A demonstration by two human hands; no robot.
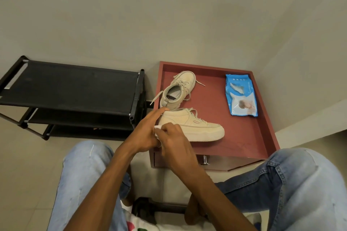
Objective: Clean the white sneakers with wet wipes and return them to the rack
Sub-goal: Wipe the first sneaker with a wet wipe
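Because the right hand (174, 142) lies over it, most of the wipe (157, 127) is hidden. Only a white edge shows between the two hands, at the heel of the near sneaker (197, 125). That hand's fingers (167, 127) are curled round the wipe, against the heel. The left hand (144, 135) is at the same heel, with its index finger straight and laid up to the heel's top. Its other fingers are behind the right hand, so I cannot tell whether they grip the shoe. Both hands cover the heel itself.

The near sneaker stands on its sole on the red desk (216, 103), toe to the right, close to the front edge. The far sneaker (180, 90) stands just behind it, toe pointing away, with one loose lace trailing over the desk's left rim. A blue pack (241, 95) lies flat near the right rim, well apart from the shoes; its print is too small to read. A black rack (71, 88) stands left of the desk, its lower shelves mostly hidden under the top one. Legs in jeans (86, 174) fill the bottom corners, cut off by the frame. A metal knob (204, 160) shows on the desk's front.
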